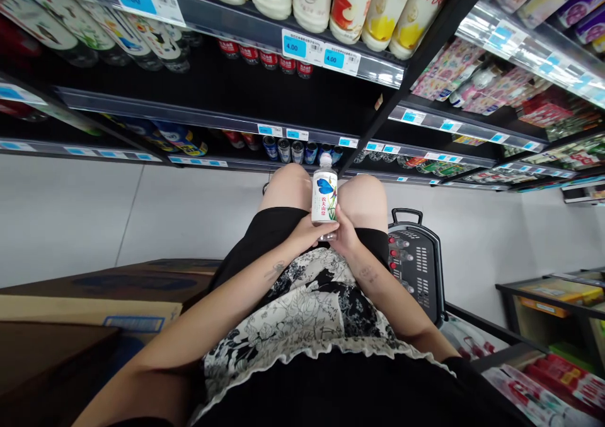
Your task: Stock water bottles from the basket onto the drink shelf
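Observation:
A small clear bottle [324, 193] with a white cap and a blue-and-green flower label stands upright above my knees. My left hand [307, 230] is wrapped round its lower part from the left. My right hand [346, 233] grips the bottle's base from the right. Both hands meet under the bottle, close to my lap. I am crouched or seated in front of low shop shelves.
Dark shelves [227, 115] hold drink bottles and cans with blue price tags [297, 46]. A black shopping basket [416, 263] with red-capped bottles sits at my right. Cardboard boxes [108, 298] lie at my left. More shelves [548, 298] stand at the right.

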A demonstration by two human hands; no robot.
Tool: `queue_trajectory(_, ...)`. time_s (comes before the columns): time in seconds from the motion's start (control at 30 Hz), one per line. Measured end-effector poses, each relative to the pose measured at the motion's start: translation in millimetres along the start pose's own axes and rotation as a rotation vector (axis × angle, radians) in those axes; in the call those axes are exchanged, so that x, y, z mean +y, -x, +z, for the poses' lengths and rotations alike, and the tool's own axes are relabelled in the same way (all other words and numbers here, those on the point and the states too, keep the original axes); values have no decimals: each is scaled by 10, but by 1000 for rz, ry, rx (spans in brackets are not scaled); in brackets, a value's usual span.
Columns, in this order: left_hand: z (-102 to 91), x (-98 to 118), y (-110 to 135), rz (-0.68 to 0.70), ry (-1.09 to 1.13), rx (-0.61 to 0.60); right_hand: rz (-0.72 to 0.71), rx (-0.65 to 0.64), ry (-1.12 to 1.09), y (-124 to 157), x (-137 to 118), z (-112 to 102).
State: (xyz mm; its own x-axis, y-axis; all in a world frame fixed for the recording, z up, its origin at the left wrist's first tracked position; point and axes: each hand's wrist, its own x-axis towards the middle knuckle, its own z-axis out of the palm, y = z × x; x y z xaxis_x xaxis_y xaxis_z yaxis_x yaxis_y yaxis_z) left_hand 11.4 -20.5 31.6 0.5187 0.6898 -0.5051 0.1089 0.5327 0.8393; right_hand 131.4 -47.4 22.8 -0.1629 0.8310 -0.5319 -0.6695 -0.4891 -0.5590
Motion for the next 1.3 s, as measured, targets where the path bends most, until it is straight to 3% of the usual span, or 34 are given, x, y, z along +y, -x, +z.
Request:
queue_trajectory(0.1, 6, -11, 50, 124, -36, 56, -10, 53, -40, -8, -30, 19)
queue_trajectory(0.3, -117, -43, 104, 260, -21, -175, 41, 54, -44, 91, -143, 63)
queue_trajectory(0.43, -127, -71, 111, 302, -66, -185, 37, 61, -50, 101, -161, 74)
queue_trajectory(0.63, -87, -15, 153, 339, -176, -129, 79, 36, -31, 60, -120, 9)
queue_trajectory(1.13, -94, -43, 121, 357, -205, -146, 145, 82, -124, 23, -94, -17)
queue_trajectory(1.3, -95, -42, 116, 366, -200, -152, 105, 65, -75, 26, -111, -7)
